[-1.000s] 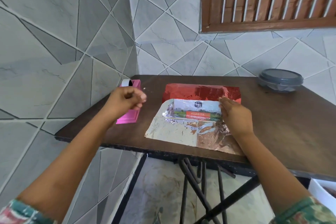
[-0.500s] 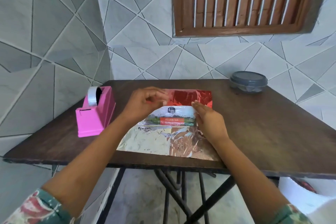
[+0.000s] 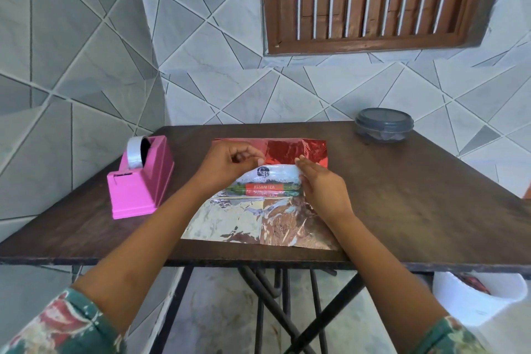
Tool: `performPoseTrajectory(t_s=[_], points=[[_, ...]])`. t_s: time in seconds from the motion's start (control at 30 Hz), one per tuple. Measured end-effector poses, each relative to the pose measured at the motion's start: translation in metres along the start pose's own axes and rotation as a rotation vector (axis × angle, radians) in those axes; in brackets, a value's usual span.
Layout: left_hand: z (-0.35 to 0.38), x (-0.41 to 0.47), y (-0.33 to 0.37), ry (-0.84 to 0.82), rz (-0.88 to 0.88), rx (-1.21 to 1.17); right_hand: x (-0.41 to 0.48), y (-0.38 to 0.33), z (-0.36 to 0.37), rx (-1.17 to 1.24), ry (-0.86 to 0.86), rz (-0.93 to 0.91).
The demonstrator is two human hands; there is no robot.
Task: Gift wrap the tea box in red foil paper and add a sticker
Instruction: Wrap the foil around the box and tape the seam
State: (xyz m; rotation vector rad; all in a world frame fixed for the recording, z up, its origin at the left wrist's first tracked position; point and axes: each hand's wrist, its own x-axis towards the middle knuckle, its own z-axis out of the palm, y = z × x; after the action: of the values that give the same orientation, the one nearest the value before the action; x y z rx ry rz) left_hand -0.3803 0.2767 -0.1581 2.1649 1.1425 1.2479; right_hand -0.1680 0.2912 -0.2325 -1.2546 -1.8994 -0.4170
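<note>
On table (image 3: 402, 210): tea box (image 3: 267, 184) on foil (image 3: 230, 221); my left hand (image 3: 227, 164), over from dispenser (image 3: 140, 190), pinches tape (image 3: 257, 156), barely discernible; right hand (image 3: 321, 190) flat, steadying box.

The foil paper (image 3: 230, 221) is seen red on its folded far flap and silver on the spread inner face. The tea box (image 3: 270, 181) is printed white with green and orange bands. The tape dispenser (image 3: 138, 192) is coloured pink, the worktop (image 3: 402, 195) dark brown. The wall (image 3: 86, 66) is tiled in grey triangles.
</note>
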Motion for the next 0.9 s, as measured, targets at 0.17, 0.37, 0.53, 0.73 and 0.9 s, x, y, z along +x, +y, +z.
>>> performPoseTrajectory(t_s=[0.17, 0.37, 0.53, 0.73, 0.9], points=[[0.021, 0.012, 0.001, -0.105, -0.004, 0.055, 0.0, 0.0, -0.001, 0.015, -0.005, 0.008], [0.039, 0.028, -0.004, -0.201, -0.015, 0.139, 0.0, -0.001, -0.003, 0.021, 0.014, -0.013], [0.044, 0.037, 0.004, -0.213, 0.002, 0.17, 0.0, -0.003, -0.008, 0.04, -0.036, 0.067], [0.047, 0.043, 0.009, -0.303, -0.084, 0.095, 0.001, -0.006, -0.011, 0.129, -0.09, 0.154], [0.05, 0.049, 0.017, -0.37, -0.155, 0.108, 0.001, -0.008, -0.014, 0.122, -0.12, 0.176]])
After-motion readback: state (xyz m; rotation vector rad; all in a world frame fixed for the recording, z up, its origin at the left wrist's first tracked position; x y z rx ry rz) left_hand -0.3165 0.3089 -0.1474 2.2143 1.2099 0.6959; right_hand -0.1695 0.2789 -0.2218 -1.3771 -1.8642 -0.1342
